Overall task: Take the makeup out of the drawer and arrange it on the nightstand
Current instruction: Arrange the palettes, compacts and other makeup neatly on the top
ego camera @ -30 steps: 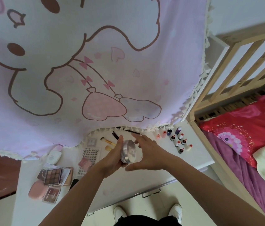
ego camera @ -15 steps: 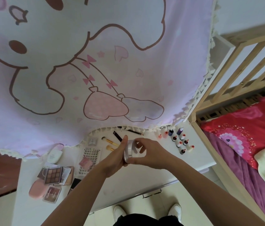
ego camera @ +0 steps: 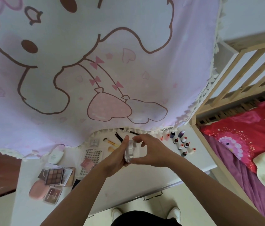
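- The left hand (ego camera: 116, 158) grips a round clear jar with a silver rim (ego camera: 129, 150), thumb straight up along its flat face. Its other fingers are hidden behind the jar.
- The right hand (ego camera: 152, 153) curls round the same jar from the other side, fingers over the top edge and thumb beneath.
- The jar stands on edge between both hands, above the white nightstand top (ego camera: 144, 176).
- Just beyond the left hand lie yellow-handled makeup brushes (ego camera: 112, 142).
- To the right of the right hand stand small nail polish bottles (ego camera: 183, 142).
- Well to the left of the left hand lies a brown eyeshadow palette (ego camera: 54, 175).
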Tool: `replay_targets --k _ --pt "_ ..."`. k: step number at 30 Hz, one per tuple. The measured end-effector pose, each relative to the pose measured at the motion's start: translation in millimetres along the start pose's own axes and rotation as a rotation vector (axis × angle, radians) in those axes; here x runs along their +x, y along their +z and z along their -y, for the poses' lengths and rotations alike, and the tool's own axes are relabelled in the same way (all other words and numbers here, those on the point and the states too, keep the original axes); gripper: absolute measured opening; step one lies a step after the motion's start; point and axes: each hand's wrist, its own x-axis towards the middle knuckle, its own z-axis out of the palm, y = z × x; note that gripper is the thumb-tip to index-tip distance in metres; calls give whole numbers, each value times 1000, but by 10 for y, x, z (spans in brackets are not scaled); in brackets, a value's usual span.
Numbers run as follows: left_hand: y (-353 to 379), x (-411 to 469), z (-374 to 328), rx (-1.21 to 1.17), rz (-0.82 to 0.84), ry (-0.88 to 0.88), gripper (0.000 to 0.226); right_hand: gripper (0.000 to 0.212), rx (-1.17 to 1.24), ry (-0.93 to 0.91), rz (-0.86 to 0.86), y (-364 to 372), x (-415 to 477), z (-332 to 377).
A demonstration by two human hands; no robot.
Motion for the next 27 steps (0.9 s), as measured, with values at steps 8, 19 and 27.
replay_targets --k 8,19,27 --pt "-100 -62 -13 7 -6 4 68 71 -94 30 -8 66 49 122" --pt "-488 -186 15 -417 -34 -40 71 92 25 184 -281 242 -139 -233" --pt "-362 81 332 -595 -124 -161 56 93 73 400 -275 640 -352 -775"
